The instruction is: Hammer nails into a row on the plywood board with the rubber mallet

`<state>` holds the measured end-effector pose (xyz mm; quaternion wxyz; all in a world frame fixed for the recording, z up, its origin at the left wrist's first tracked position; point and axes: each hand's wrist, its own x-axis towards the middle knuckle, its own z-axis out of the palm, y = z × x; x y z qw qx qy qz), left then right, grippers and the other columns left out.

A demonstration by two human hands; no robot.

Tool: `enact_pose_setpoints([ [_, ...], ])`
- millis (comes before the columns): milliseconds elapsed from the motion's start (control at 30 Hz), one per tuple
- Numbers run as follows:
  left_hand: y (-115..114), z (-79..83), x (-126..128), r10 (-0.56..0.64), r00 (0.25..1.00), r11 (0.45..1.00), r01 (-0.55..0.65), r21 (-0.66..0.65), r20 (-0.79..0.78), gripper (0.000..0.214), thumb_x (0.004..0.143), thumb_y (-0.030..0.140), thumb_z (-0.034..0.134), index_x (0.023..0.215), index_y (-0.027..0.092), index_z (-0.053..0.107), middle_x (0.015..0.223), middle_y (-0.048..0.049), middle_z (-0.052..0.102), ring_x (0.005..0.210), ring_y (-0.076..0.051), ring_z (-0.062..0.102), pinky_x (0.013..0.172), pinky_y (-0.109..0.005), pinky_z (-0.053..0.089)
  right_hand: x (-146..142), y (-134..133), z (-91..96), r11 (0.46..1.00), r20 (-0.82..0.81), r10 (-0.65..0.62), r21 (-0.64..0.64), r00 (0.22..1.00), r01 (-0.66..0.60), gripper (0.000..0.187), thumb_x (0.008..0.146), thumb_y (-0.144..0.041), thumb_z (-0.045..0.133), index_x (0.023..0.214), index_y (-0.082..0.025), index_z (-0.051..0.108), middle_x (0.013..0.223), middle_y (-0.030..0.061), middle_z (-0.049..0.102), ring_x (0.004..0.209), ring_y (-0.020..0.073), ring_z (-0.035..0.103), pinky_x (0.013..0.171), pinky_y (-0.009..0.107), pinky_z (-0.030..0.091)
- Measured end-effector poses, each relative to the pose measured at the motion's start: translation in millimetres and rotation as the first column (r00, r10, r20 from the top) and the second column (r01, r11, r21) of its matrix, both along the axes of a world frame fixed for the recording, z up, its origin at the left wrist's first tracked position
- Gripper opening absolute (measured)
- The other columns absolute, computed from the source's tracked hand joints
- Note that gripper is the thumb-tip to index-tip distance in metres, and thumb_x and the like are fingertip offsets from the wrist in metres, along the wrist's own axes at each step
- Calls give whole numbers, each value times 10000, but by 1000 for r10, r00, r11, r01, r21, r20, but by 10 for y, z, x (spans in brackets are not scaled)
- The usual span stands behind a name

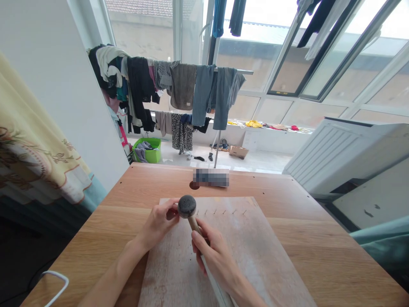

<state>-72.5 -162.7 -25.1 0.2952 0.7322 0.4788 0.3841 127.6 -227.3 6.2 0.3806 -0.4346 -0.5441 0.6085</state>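
My right hand (215, 249) is wrapped round the handle of a hammer (187, 206) with a round black head. The head is raised over the far left part of a pale wooden board (255, 251). Beside the head, my left hand (164, 219) has its thumb and index finger brought together close to the board. Whatever lies between those fingertips is hidden behind the hammer head. To the right of the head, several thin nails (224, 212) stand in a row along the board's far edge, some of them leaning.
The board lies on a wooden table (319, 247). Past its far edge are a blurred small box (211, 177) and a round hole in the tabletop. A white cable (60, 277) rests at the near left. Behind the table stand a laundry rack (233, 71) and a green basket (155, 151).
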Motion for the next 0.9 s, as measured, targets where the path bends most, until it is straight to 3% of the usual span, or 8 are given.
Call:
enact_pose_setpoints([
  [267,0,29,28,-30,999,1000,30,-6,12,244,842,155,589,1065,222,664,864,16,731,784,-142,685,743,-241,541,-7,-3,-11,1000,-43,-6,-23,999,5,408,921,-449,605,1225,-177,596,623,-106,453,328,34,412,302,145,326],
  [400,11,-4,44,13,1000,998,-12,68,-6,310,848,224,618,1157,218,639,978,-16,731,803,-149,685,794,-287,561,95,-46,102,986,-260,-168,-66,951,156,477,887,-511,641,1219,-178,556,589,-82,529,428,100,518,399,194,420],
  [467,8,-5,43,38,998,994,-33,101,-46,297,840,235,632,1136,220,643,954,-11,716,775,-146,672,771,-287,559,219,-99,160,965,-236,-263,-52,936,258,439,915,-547,602,1171,-191,575,629,-27,630,565,127,561,530,215,472],
  [500,6,-3,41,44,997,994,-37,106,-63,290,839,239,638,1129,224,643,926,-4,707,770,-148,668,763,-286,557,297,-137,173,953,-173,-302,-39,937,300,424,925,-569,585,1126,-195,591,649,-4,667,599,126,544,562,210,460],
  [567,3,1,33,51,995,993,-42,109,-84,289,841,251,651,1129,230,635,876,11,687,773,-153,663,761,-287,555,471,-237,151,932,-21,-359,-58,933,357,472,908,-650,569,1048,-201,603,622,-1,672,539,103,444,477,182,353],
  [667,6,6,19,52,994,993,-42,112,-92,300,850,274,653,1145,234,619,904,6,685,787,-158,664,770,-300,562,725,-423,4,877,28,-421,-243,907,414,662,801,-781,614,1125,-206,573,602,-51,613,396,42,285,367,163,153],
  [800,-44,55,10,87,986,989,-69,132,-140,291,901,316,619,1179,235,595,1067,-39,686,903,-192,674,807,-344,575,955,-609,-227,780,-87,-532,-437,842,448,776,655,-742,795,1174,-213,563,685,-67,628,387,43,423,348,162,327],
  [900,-205,142,13,138,967,979,-100,177,-214,266,962,324,551,1213,240,572,1121,-57,675,972,-214,671,869,-388,572,1022,-643,-277,771,-108,-530,-474,841,425,722,649,-668,851,1140,-201,601,740,-24,688,460,87,559,386,184,441],
])
